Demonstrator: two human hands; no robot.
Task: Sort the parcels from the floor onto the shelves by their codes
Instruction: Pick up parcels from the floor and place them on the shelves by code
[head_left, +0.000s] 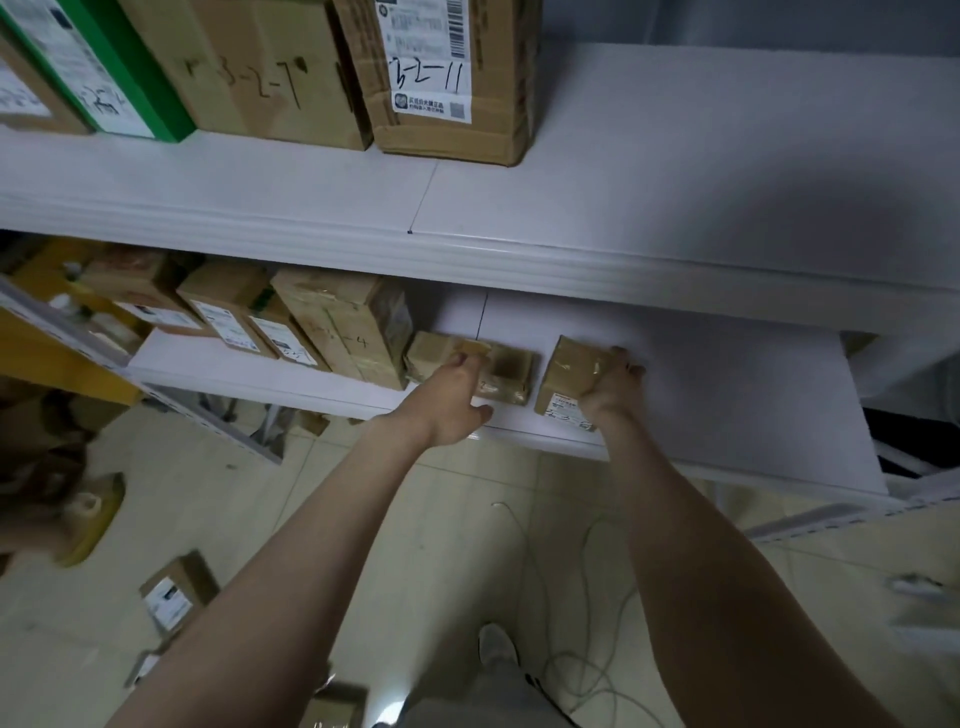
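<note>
1. While both sit on the lower shelf (701, 395), small parcel (563, 379) runs front-to-back, label toward you; flat parcel (511, 369) lies crosswise.
2. Your right hand (610, 389) clamps small parcel; left hand (449, 395) rests straight fingers on flat parcel.

Two shelves, an upper shelf (675, 156) and a lower shelf (701, 395); four boxes (270, 67) stand on the upper one. The lower one bears a flat parcel (511, 371) and a small parcel (569, 379), one at each of two hands, left hand (452, 400) and right hand (613, 389); at least four more stand to their left, the farthest blurred. Three parcels (176, 592) lie on the floor (415, 519); one shoe (496, 644).
</note>
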